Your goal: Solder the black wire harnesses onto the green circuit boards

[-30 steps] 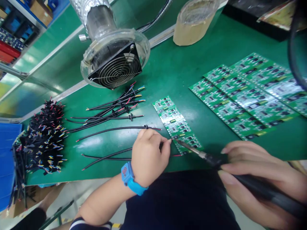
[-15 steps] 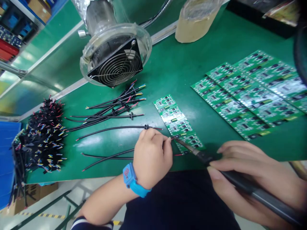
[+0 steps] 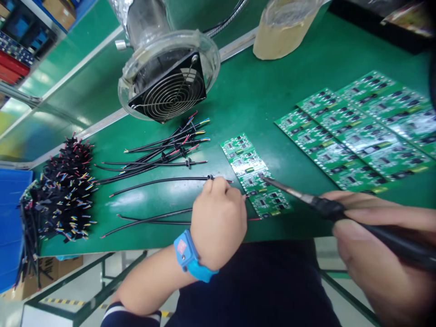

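My left hand, with a blue wrist strap, is closed on a black cable at the left edge of a green circuit board strip. A short red wire tip pokes out by its fingertips, against the board; the fingers hide the rest. My right hand grips a soldering iron like a pen. The iron's tip is over the middle of the strip, to the right of my left fingertips; whether it touches cannot be told. Another black cable lies just beyond my left hand.
A fume extractor with a fan grille hangs over the bench. Loose black cables and a large cable bundle lie at left, beside a blue bin. More circuit boards lie at right. A tape roll stands behind.
The soldering iron's tip has moved right and away from my left fingertips, with my right hand shifting right. My left hand stays at the board's edge, turned slightly; its cable's far end has swung left.
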### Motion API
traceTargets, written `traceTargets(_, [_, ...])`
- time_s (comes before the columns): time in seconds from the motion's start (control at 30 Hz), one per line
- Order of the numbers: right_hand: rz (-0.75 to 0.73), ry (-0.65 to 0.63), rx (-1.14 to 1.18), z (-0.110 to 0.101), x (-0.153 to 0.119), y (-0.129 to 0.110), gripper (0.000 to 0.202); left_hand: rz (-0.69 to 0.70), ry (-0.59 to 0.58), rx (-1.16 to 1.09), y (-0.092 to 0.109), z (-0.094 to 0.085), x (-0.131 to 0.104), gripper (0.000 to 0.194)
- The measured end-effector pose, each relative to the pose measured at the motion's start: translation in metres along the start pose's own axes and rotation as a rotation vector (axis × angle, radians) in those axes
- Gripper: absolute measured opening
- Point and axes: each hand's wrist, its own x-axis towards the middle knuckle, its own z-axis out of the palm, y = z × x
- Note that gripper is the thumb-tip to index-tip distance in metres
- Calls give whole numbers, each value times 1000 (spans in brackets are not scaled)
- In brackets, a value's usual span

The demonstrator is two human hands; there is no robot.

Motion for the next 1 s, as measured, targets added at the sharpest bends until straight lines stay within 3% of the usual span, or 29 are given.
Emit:
traceTargets(0.13, [103,84,8,8,3,-14,16,112,109,-2,-10,-1,-7,19])
traceTargets(0.27, [45,61,-58,9,10,-11,12,100,285,-118,-38,-11,-5,15])
traceTargets(0.4, [2,60,-95,13,15,-10,10,118,212,-77,-57,-18,10,16])
traceTargets(0.53, [-76,56,-51,20,16,-10,10,166,99,-146,-54,-13,22,14])
traceTargets(0.73, [-141,-34,83,20,14,-1,15,-8,165,-440,-40,1,26,13])
traceTargets(1.0, [-157,-83,-2,22,13,7,8,-33,197,-500,-36,5,26,15])
